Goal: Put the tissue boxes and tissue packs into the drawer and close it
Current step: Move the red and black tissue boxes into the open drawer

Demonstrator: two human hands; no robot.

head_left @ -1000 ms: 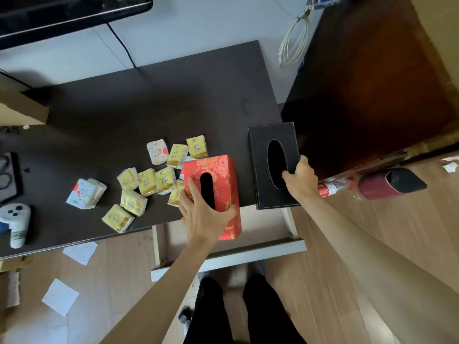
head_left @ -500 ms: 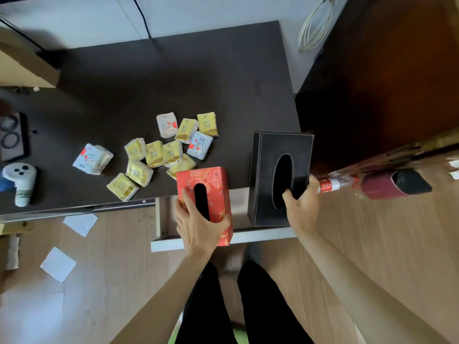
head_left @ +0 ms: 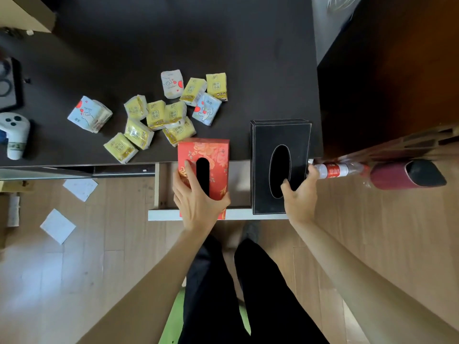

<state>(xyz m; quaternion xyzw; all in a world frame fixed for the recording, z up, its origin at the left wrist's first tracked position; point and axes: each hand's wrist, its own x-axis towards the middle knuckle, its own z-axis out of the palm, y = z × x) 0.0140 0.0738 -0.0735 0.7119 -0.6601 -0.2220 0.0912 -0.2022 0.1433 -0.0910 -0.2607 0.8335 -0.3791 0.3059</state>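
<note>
My left hand grips the red flowered tissue box, held over the open drawer under the dark desk. My right hand grips the black tissue box at its near right corner, above the drawer's right side. Both boxes overlap the desk's front edge. Several yellow tissue packs and some white and blue ones lie scattered on the desk behind the red box. The drawer's inside is mostly hidden by the boxes.
A white controller lies at the desk's left edge. A dark wooden cabinet stands to the right, with a bottle and a maroon object beside it. Paper scraps lie on the wooden floor. My legs are below the drawer.
Both hands have carried the boxes off the desk toward me, so they now hang over the open drawer. The camera has tilted further down.
</note>
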